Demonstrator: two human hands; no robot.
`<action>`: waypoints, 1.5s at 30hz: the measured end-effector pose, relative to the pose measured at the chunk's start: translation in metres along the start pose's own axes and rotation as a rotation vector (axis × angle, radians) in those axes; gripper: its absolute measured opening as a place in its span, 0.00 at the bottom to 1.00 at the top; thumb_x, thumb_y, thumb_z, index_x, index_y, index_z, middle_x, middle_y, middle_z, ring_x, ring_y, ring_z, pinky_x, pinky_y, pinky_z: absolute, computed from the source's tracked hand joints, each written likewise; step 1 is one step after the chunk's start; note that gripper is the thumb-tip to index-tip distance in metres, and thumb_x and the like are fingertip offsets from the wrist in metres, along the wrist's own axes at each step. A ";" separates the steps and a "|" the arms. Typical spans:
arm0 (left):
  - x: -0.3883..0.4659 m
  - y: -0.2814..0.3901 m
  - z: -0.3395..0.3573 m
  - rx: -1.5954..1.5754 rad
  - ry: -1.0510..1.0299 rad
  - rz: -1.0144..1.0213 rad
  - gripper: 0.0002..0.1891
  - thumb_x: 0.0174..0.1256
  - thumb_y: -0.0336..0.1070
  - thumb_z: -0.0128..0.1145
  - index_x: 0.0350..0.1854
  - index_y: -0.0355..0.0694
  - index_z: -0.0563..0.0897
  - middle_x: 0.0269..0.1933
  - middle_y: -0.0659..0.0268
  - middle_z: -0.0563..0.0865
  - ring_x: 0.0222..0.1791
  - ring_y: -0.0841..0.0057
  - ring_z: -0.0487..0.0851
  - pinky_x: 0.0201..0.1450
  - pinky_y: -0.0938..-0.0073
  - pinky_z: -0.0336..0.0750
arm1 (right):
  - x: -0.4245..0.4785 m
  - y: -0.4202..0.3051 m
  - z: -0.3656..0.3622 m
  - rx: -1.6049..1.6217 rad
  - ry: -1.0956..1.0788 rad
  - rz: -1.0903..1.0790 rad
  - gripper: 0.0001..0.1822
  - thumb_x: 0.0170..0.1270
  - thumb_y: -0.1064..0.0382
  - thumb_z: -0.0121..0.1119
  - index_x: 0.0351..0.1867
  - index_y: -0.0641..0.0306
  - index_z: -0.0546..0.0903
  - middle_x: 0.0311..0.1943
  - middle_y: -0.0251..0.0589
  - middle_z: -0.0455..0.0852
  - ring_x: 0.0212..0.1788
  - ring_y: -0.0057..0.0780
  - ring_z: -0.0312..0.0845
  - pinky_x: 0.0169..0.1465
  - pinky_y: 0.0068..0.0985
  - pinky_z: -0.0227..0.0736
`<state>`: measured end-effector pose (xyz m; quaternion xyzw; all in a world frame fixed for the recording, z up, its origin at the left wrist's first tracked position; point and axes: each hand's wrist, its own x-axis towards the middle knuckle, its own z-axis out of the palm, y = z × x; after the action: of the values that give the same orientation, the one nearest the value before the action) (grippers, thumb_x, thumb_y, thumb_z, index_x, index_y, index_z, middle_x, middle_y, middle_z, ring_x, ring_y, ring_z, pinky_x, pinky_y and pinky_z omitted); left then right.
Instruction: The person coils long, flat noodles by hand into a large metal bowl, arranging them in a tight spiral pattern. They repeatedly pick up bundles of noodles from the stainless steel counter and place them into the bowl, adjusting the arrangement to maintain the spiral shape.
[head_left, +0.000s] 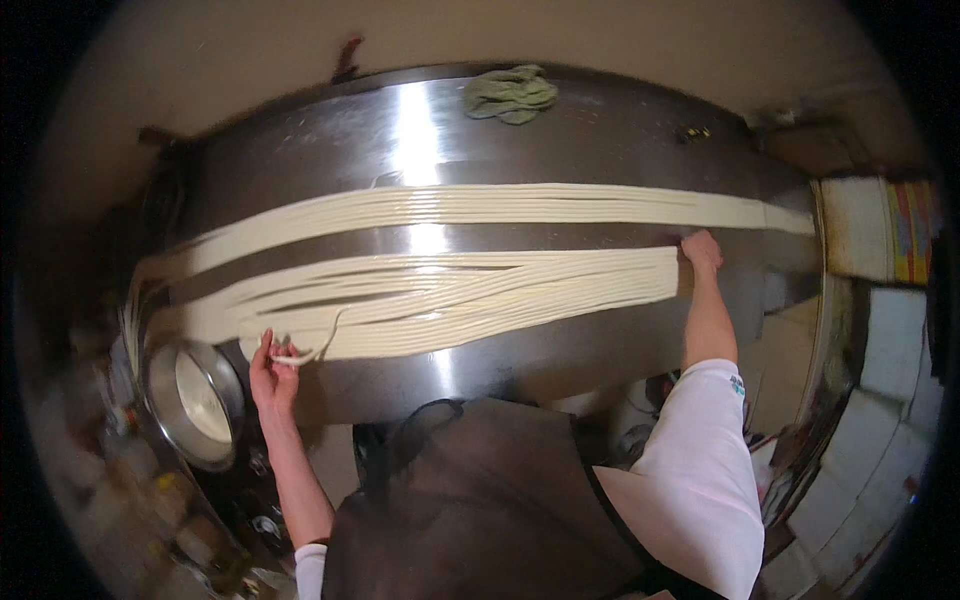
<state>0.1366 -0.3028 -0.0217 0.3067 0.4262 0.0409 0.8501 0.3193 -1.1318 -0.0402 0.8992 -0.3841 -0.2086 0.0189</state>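
Note:
Long, pale dough strands (465, 307) lie side by side across a metal worktable (525, 375), some crossing over others. My left hand (275, 375) is at their near left end, palm partly up, with the end of one loose strand between its curled fingers. That strand bends up to the right and rests against the rest. At the straight right end of the batch, my right hand (703, 251) is curled, knuckles up; whether it grips anything is hidden. A second band of dough strands (525, 204) stretches behind, over nearly the table's full length.
A metal bowl (234, 375) with pale contents stands at the table's left end. The rear band's left ends hang down beside it. A crumpled green cloth (511, 94) lies near the far edge. White boxes (892, 341) are stacked on the right.

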 end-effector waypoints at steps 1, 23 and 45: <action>-0.001 -0.001 0.002 -0.006 0.047 -0.012 0.10 0.80 0.31 0.59 0.57 0.38 0.85 0.29 0.71 0.79 0.32 0.79 0.79 0.52 0.69 0.84 | 0.010 0.004 0.005 -0.024 0.007 -0.013 0.24 0.67 0.54 0.60 0.59 0.67 0.87 0.63 0.58 0.86 0.66 0.57 0.82 0.66 0.49 0.78; 0.040 -0.031 -0.038 -0.095 -0.078 -0.092 0.19 0.82 0.31 0.55 0.71 0.34 0.77 0.34 0.69 0.80 0.36 0.74 0.82 0.57 0.64 0.84 | 0.152 0.131 0.059 0.253 0.124 -0.292 0.10 0.53 0.67 0.73 0.18 0.69 0.86 0.21 0.44 0.89 0.25 0.33 0.83 0.30 0.38 0.75; 0.018 -0.018 -0.017 -0.022 0.056 -0.030 0.14 0.77 0.33 0.64 0.60 0.38 0.85 0.34 0.68 0.83 0.35 0.75 0.81 0.55 0.65 0.82 | -0.220 -0.213 -0.041 -0.214 0.012 -1.259 0.09 0.62 0.63 0.66 0.40 0.63 0.90 0.39 0.51 0.91 0.43 0.50 0.89 0.47 0.45 0.84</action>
<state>0.1320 -0.3027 -0.0520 0.2898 0.4541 0.0414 0.8415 0.3444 -0.8334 0.0352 0.9471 0.2408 -0.2118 -0.0154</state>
